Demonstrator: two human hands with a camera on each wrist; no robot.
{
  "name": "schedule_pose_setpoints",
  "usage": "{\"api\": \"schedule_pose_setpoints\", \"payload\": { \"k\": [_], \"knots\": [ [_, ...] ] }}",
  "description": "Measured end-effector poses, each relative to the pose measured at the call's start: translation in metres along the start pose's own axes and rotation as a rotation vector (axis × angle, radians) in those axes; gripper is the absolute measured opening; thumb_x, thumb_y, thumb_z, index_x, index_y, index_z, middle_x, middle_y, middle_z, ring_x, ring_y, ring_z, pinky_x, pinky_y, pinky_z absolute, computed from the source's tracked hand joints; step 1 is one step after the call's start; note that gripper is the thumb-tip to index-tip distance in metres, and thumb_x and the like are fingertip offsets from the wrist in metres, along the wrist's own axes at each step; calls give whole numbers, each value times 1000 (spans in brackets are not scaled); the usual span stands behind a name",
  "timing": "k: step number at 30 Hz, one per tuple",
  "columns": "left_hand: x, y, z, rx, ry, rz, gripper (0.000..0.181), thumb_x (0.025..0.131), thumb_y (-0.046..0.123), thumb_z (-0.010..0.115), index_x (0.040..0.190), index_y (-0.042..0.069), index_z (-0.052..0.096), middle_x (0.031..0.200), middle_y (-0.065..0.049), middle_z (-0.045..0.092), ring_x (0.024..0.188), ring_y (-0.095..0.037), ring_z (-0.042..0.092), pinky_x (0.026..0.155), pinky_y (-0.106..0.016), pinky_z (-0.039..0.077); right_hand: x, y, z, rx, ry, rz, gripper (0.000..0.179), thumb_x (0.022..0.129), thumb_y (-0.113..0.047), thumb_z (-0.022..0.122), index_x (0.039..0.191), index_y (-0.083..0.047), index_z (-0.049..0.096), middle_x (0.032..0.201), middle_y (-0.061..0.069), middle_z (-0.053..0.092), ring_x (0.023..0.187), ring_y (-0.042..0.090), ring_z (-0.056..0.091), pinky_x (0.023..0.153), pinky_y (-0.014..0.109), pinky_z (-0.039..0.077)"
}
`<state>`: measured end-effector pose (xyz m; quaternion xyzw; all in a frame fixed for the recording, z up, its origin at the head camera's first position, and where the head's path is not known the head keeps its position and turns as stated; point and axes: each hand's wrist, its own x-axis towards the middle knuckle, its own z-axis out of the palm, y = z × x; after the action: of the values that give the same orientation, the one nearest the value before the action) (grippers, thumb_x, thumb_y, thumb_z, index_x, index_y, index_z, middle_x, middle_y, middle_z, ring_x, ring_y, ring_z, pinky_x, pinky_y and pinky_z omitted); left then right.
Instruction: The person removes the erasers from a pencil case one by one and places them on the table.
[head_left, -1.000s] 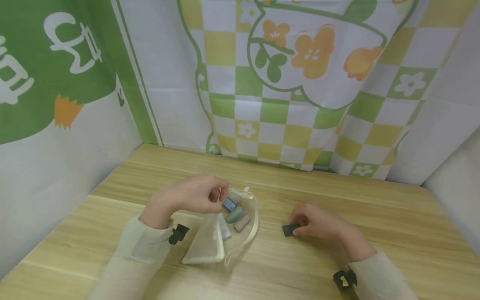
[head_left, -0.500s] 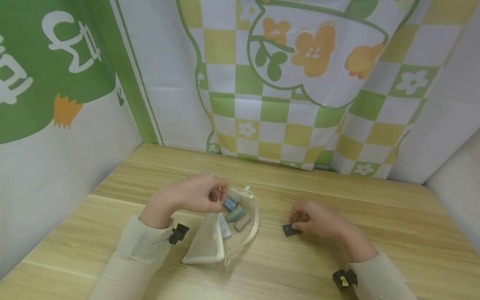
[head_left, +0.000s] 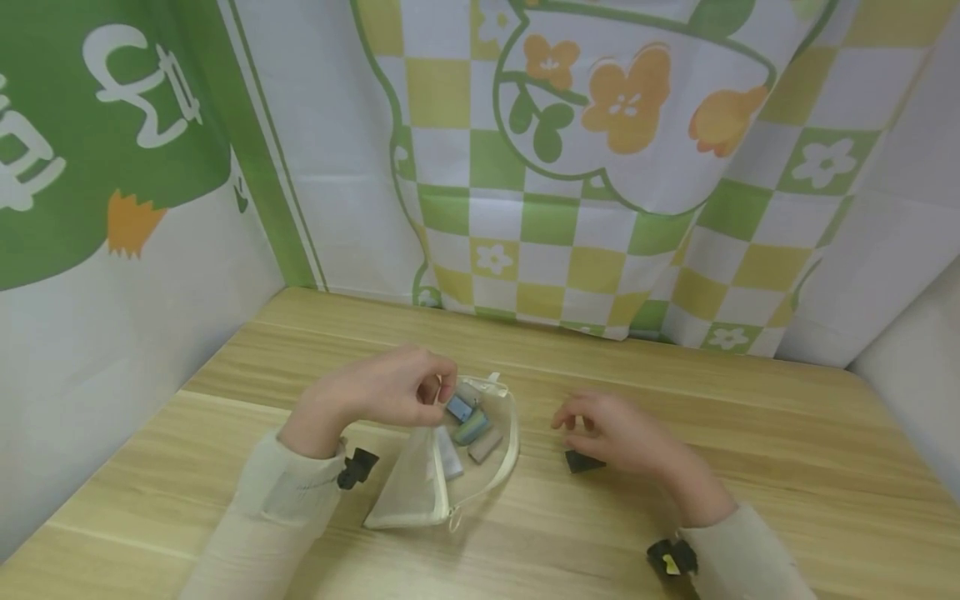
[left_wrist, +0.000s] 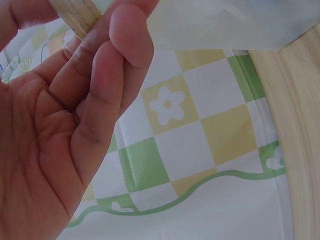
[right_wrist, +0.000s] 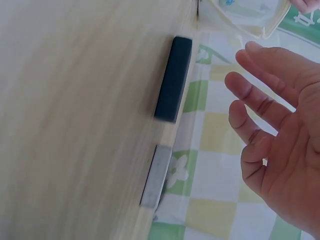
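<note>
Cream and likely floppy, the bag [head_left: 402, 493] in the head view gapes because the left hand [head_left: 382, 388] lifts it, grip pinching the zip [left_wrist: 79, 16] in left-wrist view; in right-wrist view the right hand [right_wrist: 285, 122] hangs loose, empty, near the black block [right_wrist: 174, 80] on the bench [right_wrist: 75, 125].

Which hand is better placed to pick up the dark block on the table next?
Right, I'd say: the right hand hovers by the dark block, holding nothing, while the left hand pinches the edge of the zip pouch.
</note>
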<state>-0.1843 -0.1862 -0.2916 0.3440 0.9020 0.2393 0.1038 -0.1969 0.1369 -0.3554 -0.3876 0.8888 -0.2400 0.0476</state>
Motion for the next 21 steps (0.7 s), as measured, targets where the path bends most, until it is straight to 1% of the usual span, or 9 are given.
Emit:
{"api": "schedule_pose_setpoints", "payload": {
  "k": [4,9,13,16,21],
  "knots": [
    [0,0,0,3,1,3,9,76,10,63,79,16,58,62,11,49,57,-2,42,55,-20,37,6,-7,2,-8,2,-24,17,91,-11,67,107,-9,71,93,-4,63,77,3,52,65,20,47],
    [0,0,0,4,1,1,10,76,10,64,79,17,57,62,11,50,57,-2,43,55,-20,38,14,-17,4,-10,-19,-54,17,92,-12,65,108,-10,71,96,-4,65,82,5,53,69,21,48],
    [0,0,1,-3,-4,-1,10,76,10,64,79,17,57,62,10,50,57,-2,43,55,-21,37,20,-23,6,-8,-18,-95,19,91,-12,65,109,-10,72,98,-3,66,82,7,55,71,26,51],
    [0,0,1,-9,-6,-3,10,76,10,63,79,17,57,62,10,49,56,-2,42,54,-21,37,23,-26,9,-4,-5,-131,19,90,-10,67,109,-9,72,100,-1,68,84,11,58,75,31,53],
    [0,0,0,-6,-3,-2,9,77,10,63,79,17,57,61,10,49,55,-3,43,54,-21,37,28,-31,14,22,-17,-123,21,89,-10,68,110,-10,72,105,-1,67,90,17,61,80,32,53]
  ]
}}
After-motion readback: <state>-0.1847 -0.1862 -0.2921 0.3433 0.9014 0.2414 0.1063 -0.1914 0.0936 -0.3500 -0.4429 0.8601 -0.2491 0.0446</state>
